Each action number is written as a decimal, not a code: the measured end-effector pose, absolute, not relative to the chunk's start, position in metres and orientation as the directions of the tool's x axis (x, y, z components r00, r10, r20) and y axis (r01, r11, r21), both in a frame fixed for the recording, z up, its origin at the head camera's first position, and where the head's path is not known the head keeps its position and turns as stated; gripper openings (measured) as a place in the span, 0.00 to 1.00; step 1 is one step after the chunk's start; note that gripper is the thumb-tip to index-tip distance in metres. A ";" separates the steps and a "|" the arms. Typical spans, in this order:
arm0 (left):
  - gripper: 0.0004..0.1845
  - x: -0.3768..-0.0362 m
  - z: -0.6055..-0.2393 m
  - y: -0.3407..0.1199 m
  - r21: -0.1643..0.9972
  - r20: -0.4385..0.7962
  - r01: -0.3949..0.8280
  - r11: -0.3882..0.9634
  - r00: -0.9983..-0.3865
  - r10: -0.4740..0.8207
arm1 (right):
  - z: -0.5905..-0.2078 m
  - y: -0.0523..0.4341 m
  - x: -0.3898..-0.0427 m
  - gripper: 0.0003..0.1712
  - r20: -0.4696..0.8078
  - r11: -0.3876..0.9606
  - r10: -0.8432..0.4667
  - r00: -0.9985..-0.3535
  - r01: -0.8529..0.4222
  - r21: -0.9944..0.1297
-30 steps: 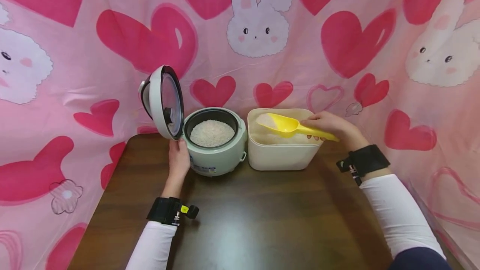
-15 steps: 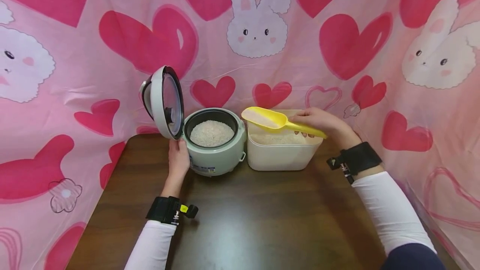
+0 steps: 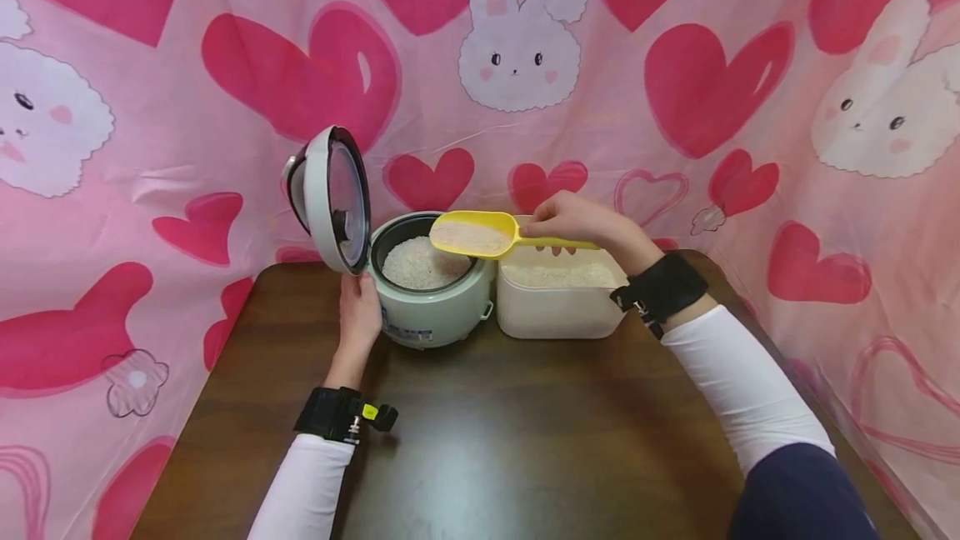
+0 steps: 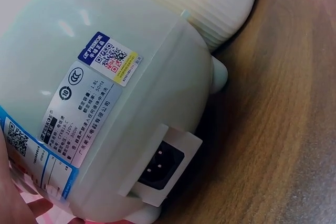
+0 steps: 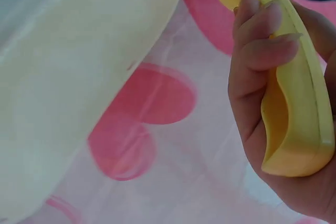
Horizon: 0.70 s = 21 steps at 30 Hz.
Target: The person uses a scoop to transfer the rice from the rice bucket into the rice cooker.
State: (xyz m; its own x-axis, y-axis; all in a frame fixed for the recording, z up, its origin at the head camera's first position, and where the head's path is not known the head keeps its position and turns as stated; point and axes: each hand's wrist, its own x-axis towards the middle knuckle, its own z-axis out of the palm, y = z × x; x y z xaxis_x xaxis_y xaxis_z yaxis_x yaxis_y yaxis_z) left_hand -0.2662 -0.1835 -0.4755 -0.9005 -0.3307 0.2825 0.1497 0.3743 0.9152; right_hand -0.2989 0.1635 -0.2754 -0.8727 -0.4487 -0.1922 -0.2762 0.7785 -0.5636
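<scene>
A yellow scoop (image 3: 472, 236) heaped with white rice is in my right hand (image 3: 577, 219). In the right wrist view my fingers (image 5: 270, 51) curl round its handle (image 5: 302, 129). The scoop's bowl hangs level over the right side of the pale green rice cooker (image 3: 427, 319), overlapping its rim. White rice (image 3: 420, 263) lies in the cooker's dark inner pot. My left hand (image 3: 360, 311) grips the cooker's left side, just under the raised lid (image 3: 330, 202); its fingers (image 4: 39, 206) show at the lower left of the left wrist view.
Right of the cooker stands a cream container (image 3: 558, 315) with rice inside, under my right hand. Both stand near the back of a dark wooden table (image 3: 480, 432). A pink curtain (image 3: 427, 107) with hearts and rabbits hangs behind. A power socket (image 4: 163, 165) shows on the cooker's side.
My right hand has carried the loaded scoop left, from over the cream container to over the cooker's right rim. My left hand has stayed at the cooker's side.
</scene>
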 end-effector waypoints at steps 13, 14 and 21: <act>0.31 -0.268 -0.474 -0.182 0.916 0.276 0.144 0.373 -0.903 -0.330 | -0.254 0.124 -0.298 0.16 -0.157 0.846 -0.464 -0.872 -0.384 -0.370; 0.31 -0.269 -0.474 -0.182 0.916 0.277 0.145 0.373 -0.902 -0.330 | -0.254 0.123 -0.297 0.16 -0.154 0.849 -0.461 -0.874 -0.383 -0.364; 0.31 -0.267 -0.475 -0.180 0.919 0.270 0.136 0.369 -0.901 -0.339 | -0.253 0.118 -0.290 0.16 -0.116 0.859 -0.442 -0.889 -0.383 -0.339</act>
